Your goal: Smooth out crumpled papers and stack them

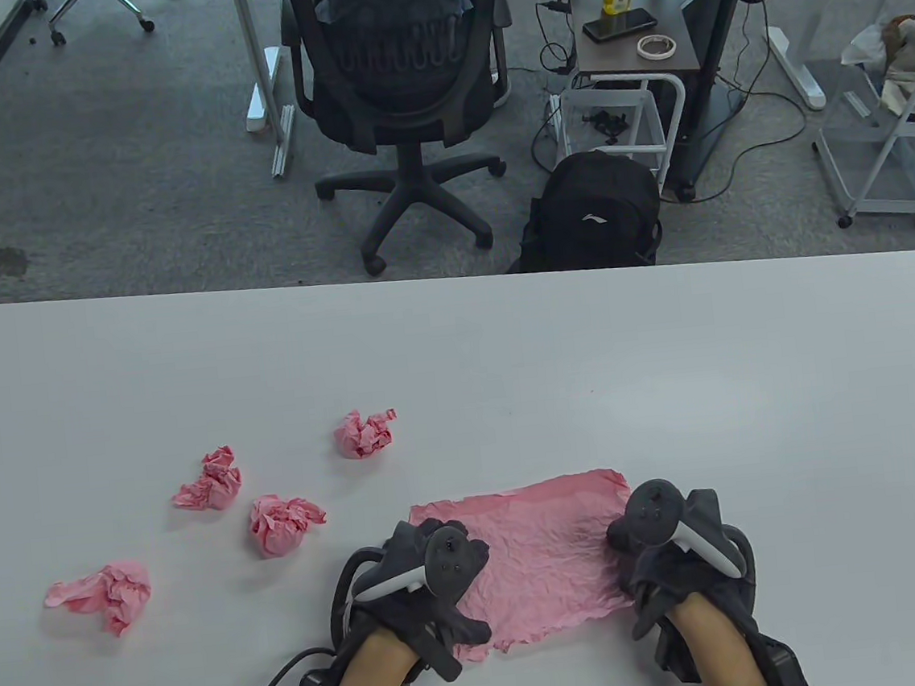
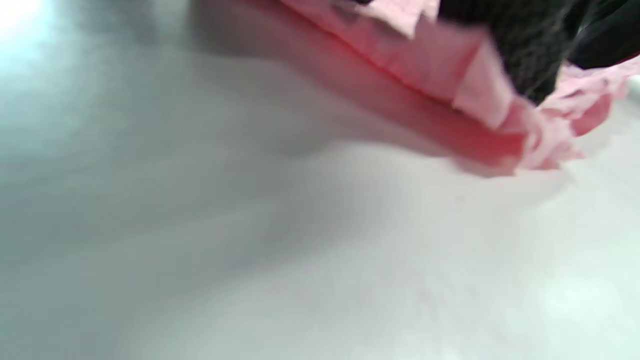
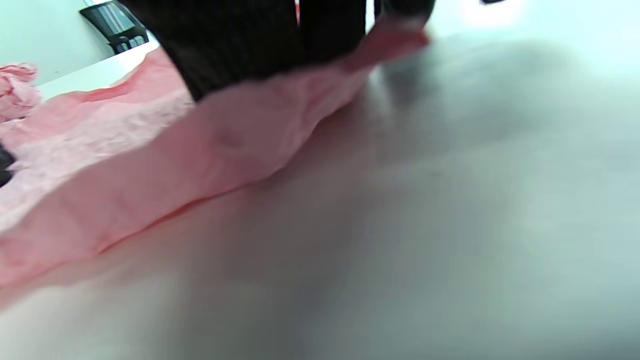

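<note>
A wrinkled pink sheet lies spread out on the white table near its front edge. My left hand rests spread on the sheet's left end, and my right hand rests on its right end. In the left wrist view, dark fingers lie on the pink sheet, whose edge stands a little off the table. Gloved fingers likewise press on the pink sheet in the right wrist view. Several crumpled pink balls lie to the left: one farthest back, others nearer.
Beyond the table's far edge stand an office chair, a black backpack and a small side table with a bottle and a phone. The right half of the table holds only the sheet's end.
</note>
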`<state>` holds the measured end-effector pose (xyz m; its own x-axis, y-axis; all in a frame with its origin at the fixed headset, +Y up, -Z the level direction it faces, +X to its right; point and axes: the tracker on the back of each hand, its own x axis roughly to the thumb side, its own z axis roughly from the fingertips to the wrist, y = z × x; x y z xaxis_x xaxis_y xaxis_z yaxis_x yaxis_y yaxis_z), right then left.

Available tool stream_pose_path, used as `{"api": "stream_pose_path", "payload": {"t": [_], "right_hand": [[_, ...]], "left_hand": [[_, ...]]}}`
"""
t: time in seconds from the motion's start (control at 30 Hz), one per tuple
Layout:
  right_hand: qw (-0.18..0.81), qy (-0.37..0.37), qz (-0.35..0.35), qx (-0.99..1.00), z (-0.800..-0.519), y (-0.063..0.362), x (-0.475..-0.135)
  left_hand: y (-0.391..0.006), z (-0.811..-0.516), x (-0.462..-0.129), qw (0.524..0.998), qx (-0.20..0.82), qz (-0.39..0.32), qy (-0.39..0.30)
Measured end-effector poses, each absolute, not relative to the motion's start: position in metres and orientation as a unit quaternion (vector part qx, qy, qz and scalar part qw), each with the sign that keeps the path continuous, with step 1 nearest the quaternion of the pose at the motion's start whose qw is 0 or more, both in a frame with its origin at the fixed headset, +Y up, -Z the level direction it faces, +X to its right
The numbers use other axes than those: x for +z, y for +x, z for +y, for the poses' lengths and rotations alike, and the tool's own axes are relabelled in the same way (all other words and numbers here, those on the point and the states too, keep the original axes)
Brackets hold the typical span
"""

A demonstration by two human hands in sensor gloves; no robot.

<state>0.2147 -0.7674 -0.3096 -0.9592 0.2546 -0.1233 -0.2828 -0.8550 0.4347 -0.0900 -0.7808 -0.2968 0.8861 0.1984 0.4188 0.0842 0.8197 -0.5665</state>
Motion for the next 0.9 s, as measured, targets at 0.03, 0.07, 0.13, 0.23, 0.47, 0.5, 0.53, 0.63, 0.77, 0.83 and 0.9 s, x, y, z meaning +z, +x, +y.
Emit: {"api": "stream_pose_path", "payload": {"t": [0.03,0.07,0.13,0.23,0.47,0.5,0.53,0.63,0.77,0.83,0.9], "right_hand": [[0.137,-0.038,0.239,0.961,-0.767,0.217,-0.310],[0.137,-0.042,0.247,0.958,-0.767,0.219,-0.310],[0.136,-0.043,0.258,0.956,-0.768,0.222,-0.311],[0.119,-0.038,0.223,0.967,-0.763,0.219,-0.307],[0.153,0.194,0.086,0.965,-0.738,0.142,-0.288],[0.140,0.211,0.102,0.962,-0.743,0.130,-0.286],[0.109,0.221,0.129,0.961,-0.751,0.117,-0.285],[0.049,0.150,0.214,0.964,-0.763,0.121,-0.287],[0.123,0.040,0.236,0.963,-0.768,0.176,-0.302],[0.158,-0.018,0.245,0.956,-0.770,0.205,-0.306],[0.171,-0.045,0.246,0.953,-0.770,0.221,-0.307]], "left_hand": [[-0.091,-0.781,-0.297,0.922,0.034,-0.237,-0.304],[-0.093,-0.782,-0.296,0.920,0.035,-0.240,-0.309],[-0.094,-0.783,-0.296,0.917,0.027,-0.241,-0.318],[-0.091,-0.783,-0.295,0.917,0.021,-0.241,-0.318],[-0.078,-0.785,-0.303,0.917,0.032,-0.249,-0.311],[-0.077,-0.785,-0.304,0.916,0.031,-0.250,-0.312],[-0.077,-0.785,-0.304,0.915,0.026,-0.251,-0.316],[-0.080,-0.786,-0.303,0.916,0.038,-0.251,-0.310],[-0.080,-0.786,-0.303,0.915,0.039,-0.251,-0.313],[-0.080,-0.786,-0.303,0.915,0.037,-0.250,-0.313],[-0.080,-0.787,-0.303,0.914,0.041,-0.250,-0.316]]}}
